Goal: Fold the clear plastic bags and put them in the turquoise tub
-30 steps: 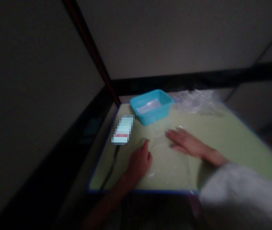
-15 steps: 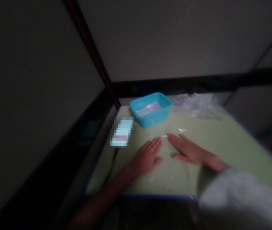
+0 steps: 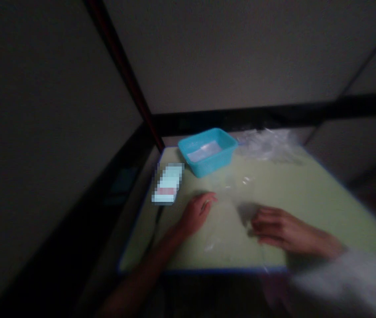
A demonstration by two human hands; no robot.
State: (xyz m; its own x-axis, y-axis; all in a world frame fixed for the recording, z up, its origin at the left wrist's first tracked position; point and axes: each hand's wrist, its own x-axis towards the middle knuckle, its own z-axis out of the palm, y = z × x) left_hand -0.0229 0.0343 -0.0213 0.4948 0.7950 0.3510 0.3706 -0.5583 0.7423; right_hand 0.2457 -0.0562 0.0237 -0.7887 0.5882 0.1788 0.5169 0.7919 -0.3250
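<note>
A clear, shiny plastic sheet or bag lies flat on the pale yellow-green table, its outline hard to see. My left hand rests at the sheet's left side, fingers bent and drawn toward the thumb; what they pinch, if anything, is too faint to name. To the right, my right hand hovers just over the table with curled fingers, casting a shadow. Its fingertips are somewhat blurred, and I cannot make out what is between them.
A turquoise plastic basket with a pale flat item inside stands at the back. Left of it lies a pixelated, bright phone-like object with a dark cable. Crumpled clear plastic sits at the back right. Walls border the table behind and left.
Both hands were lying flat with fingers stretched out. Now their fingers are curled. My right hand has moved right and nearer to me; my left hand has shifted slightly left.
</note>
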